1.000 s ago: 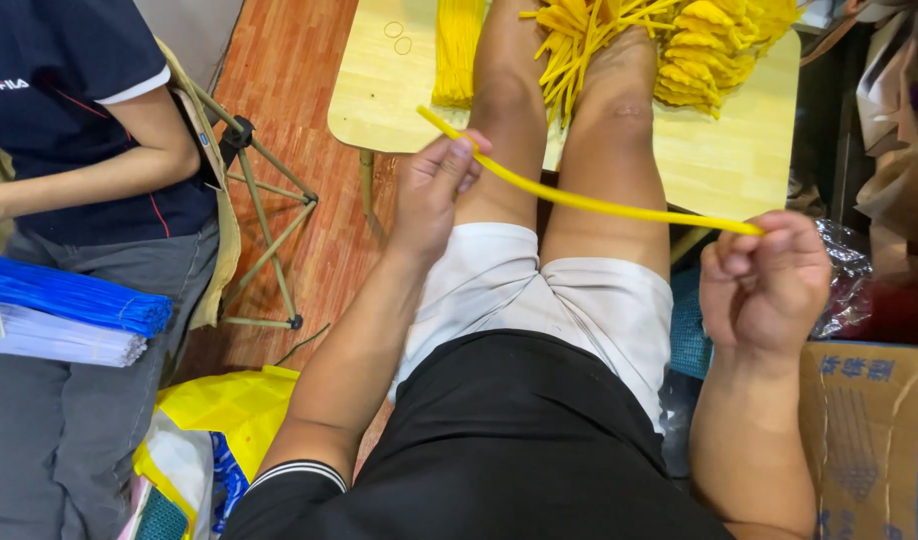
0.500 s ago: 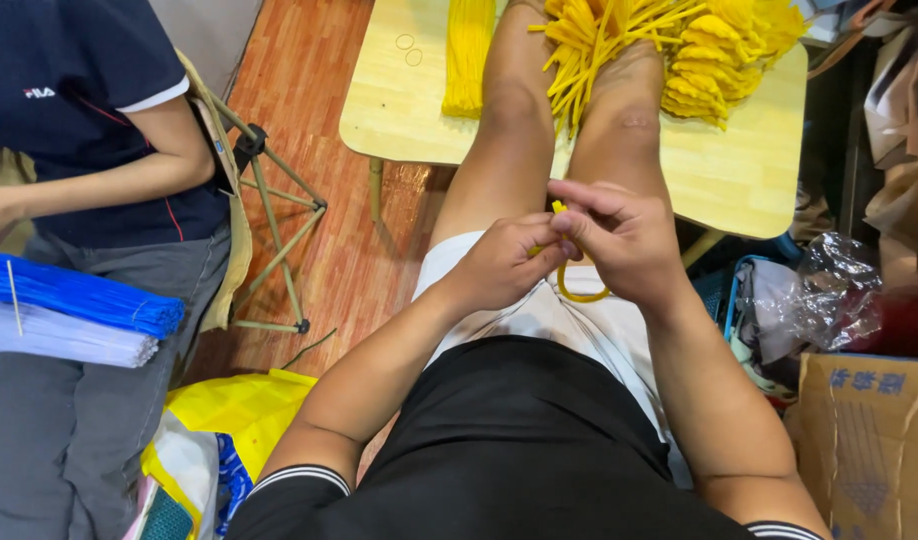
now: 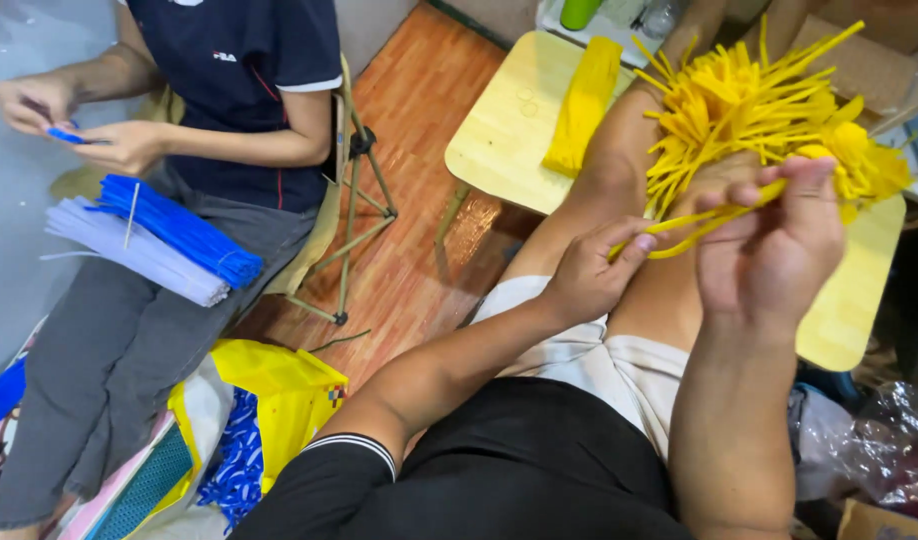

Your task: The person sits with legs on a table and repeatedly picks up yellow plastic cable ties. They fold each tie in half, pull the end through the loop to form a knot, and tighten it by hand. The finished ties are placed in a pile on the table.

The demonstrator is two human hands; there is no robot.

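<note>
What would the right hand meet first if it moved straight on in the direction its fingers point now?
The right hand, holding a folded yellow strip, points up toward the table. Probably it would first meet the pile of yellow strips lying over the person's legs, though depth is hard to judge.

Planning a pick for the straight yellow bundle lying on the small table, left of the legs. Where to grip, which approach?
Grip the yellow bundle across its middle, coming from above. It lies flat and long on the table, with bare tabletop along its left edge, so fingers can likely close across its narrow width. The leg crowds its right side; avoid that.
</note>
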